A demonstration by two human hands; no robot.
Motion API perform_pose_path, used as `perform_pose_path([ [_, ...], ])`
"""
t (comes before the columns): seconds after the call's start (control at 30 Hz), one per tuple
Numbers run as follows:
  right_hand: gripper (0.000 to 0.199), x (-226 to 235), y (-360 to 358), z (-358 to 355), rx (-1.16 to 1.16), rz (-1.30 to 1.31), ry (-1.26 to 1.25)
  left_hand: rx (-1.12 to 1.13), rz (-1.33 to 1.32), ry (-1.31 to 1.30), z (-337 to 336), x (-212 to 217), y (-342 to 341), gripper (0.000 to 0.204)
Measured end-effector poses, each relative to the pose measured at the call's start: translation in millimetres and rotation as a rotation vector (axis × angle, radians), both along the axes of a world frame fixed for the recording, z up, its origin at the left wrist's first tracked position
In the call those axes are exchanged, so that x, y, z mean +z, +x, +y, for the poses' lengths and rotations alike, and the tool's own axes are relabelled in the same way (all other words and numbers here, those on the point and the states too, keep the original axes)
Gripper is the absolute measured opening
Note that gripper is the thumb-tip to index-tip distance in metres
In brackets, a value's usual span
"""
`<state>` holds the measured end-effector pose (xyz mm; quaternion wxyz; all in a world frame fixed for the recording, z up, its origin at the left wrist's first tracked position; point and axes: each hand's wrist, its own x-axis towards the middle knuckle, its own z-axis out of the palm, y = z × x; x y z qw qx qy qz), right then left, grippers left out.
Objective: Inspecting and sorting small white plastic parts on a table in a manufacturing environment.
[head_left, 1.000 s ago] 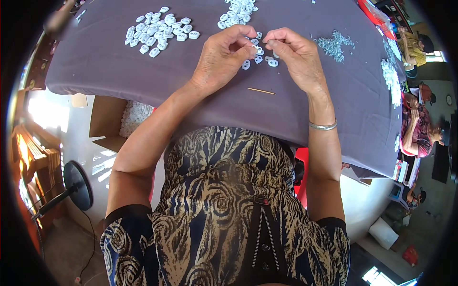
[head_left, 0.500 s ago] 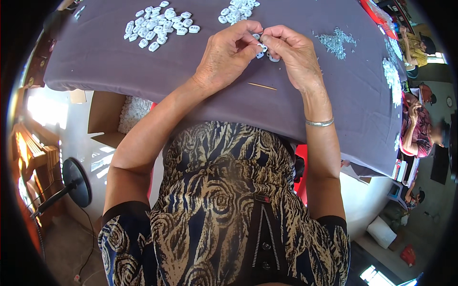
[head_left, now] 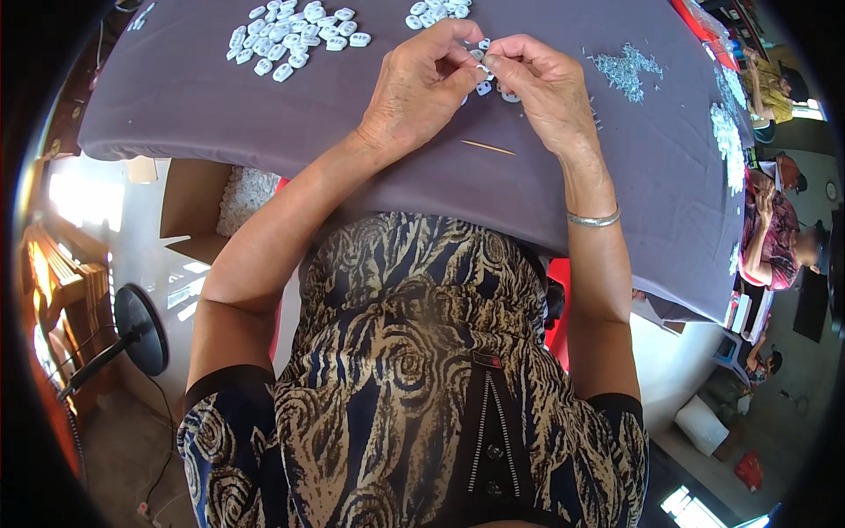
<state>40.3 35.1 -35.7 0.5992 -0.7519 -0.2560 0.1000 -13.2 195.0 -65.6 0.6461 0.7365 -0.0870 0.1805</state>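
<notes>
Both hands, left hand (head_left: 421,84) and right hand (head_left: 546,84), pinch one small white piece (head_left: 483,69) over the grey-clothed surface (head_left: 194,106); a fan (head_left: 139,330) stands at eight o'clock.

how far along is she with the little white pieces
Done, it seems: a spread pile of white pieces lies at the far left of the grey cloth, a second pile at the top edge. In hand: the left hand and right hand pinch one white piece together between fingertips. Left: a few loose pieces beneath the hands and a heap of small metal bits to the right. The thin stick lies untouched.
</notes>
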Motion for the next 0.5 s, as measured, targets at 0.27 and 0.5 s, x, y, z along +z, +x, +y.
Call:
perform_pose_path([
  [0.27,0.011,-4.5,-1.2,4.3,-0.026,-0.13,-0.036,-0.014,0.012,-0.096,-2.4,-5.9,0.6,0.026],
  [0.5,0.008,-9.7,0.0,6.3,-0.066,-0.164,-0.048,0.034,0.03,-0.14,-6.1,-7.8,2.5,0.025],
])
